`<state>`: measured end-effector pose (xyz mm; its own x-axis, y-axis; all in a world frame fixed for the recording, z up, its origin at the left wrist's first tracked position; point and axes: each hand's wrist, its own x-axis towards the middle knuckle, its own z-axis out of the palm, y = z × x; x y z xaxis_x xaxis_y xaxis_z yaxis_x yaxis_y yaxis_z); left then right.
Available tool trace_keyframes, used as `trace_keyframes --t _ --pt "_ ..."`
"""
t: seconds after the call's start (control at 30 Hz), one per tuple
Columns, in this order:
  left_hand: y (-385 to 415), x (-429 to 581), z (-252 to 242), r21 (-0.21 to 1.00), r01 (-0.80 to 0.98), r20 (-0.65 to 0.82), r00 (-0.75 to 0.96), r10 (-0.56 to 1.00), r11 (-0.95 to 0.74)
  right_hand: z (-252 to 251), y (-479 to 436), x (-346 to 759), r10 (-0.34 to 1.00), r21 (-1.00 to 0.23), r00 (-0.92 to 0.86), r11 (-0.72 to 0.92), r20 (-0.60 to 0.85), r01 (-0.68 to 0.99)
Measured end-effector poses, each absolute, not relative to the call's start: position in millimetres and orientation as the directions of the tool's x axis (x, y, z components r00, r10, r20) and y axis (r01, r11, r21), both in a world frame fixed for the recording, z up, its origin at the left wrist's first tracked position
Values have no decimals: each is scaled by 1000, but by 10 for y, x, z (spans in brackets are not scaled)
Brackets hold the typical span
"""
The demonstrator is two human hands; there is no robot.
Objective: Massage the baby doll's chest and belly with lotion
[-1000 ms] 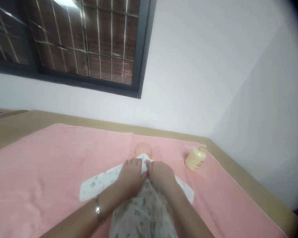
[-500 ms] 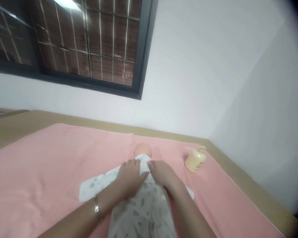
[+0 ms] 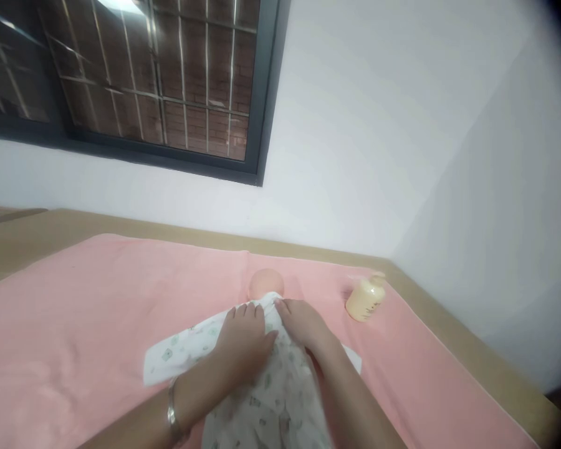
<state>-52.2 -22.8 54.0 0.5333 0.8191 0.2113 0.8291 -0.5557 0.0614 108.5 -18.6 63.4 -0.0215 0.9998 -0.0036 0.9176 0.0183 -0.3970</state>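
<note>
A white baby garment [image 3: 271, 399] with a small green print lies over a doll with its sleeves spread to both sides. Only the doll's rounded, skin-toned head [image 3: 266, 284] shows past the neckline, so its body is hidden. My left hand [image 3: 244, 333] rests on the garment's upper front, fingers bent over the cloth and thumb toward the middle. Across from it, my right hand [image 3: 302, 321] pinches the garment near the neckline. The fingertips of both hands are partly hidden.
A pink mat [image 3: 121, 299] covers most of the wooden surface [image 3: 135, 227]. To the right of the doll stands a cream pump bottle [image 3: 365, 299]. Behind are a white wall [image 3: 336, 156] and a dark-framed barred window [image 3: 257, 125].
The view has shifted slightly. My left hand has slid a little down and left on the garment, while my right hand keeps nearly the same place near the neckline.
</note>
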Motion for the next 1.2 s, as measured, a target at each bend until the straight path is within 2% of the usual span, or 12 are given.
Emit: trace_keyframes --t 0.23,0.33,0.47,0.57,0.83,0.93,1.2 --pt "-146 -537 481 103 832 248 509 824 -545 662 -335 929 998 -212 14 -1 63 977" --pt "-97 -535 468 158 826 269 491 829 -541 688 -353 924 998 -181 -12 24 68 983" --pt "4 -539 483 363 822 184 398 899 -439 644 -277 975 999 -250 2 11 53 968" --pt "64 -547 488 443 805 144 372 917 -396 575 -210 1005 999 -291 30 -18 36 957" --pt "116 -538 394 455 799 152 364 919 -393 421 -82 975 995 -250 88 -72 52 965" --pt "129 -532 361 470 798 146 351 925 -377 373 -31 962 981 -306 186 -161 57 938" --pt "162 -527 315 474 800 153 335 930 -367 243 70 1045 960 -460 270 -208 73 863"
